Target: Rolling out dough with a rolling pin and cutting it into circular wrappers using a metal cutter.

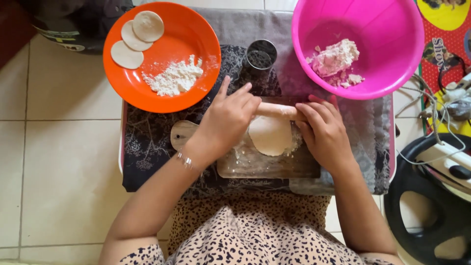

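Observation:
My left hand and my right hand both rest on a pale wooden rolling pin, one at each end. The pin lies across the far edge of a flat round of dough. The dough sits on a wooden board with a handle that points left. The board lies on a dark patterned cloth over a small table. A bracelet is on my left wrist.
An orange plate at the far left holds three cut dough discs and a heap of flour. A round metal cutter stands behind the board. A pink bowl at the far right holds crumbly dough. Cables and a black round object lie to the right.

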